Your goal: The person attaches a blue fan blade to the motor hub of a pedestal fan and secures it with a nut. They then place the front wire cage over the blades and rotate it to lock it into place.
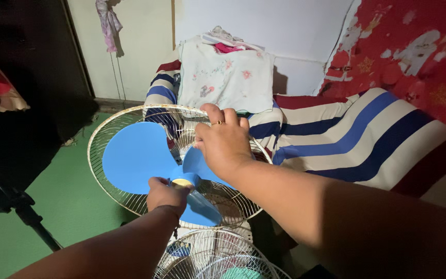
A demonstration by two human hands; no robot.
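Observation:
A blue three-bladed fan propeller point(135, 155) sits inside a white wire guard point(110, 126) that faces up toward me. My left hand point(166, 195) is closed around the hub at the blades' centre, where a yellowish cap point(182, 182) shows. My right hand point(224, 142), with a ring on one finger, lies over the upper right blade with its fingers curled on the blade's edge. A second wire guard point(210, 256) rests below, near the bottom edge.
A striped red, white and blue cover point(367, 139) drapes the seat at right, with a floral white cloth point(226, 77) at the back. The floor point(68, 196) is green. A dark stand point(27, 214) stands at left, and a red patterned fabric point(409, 46) hangs upper right.

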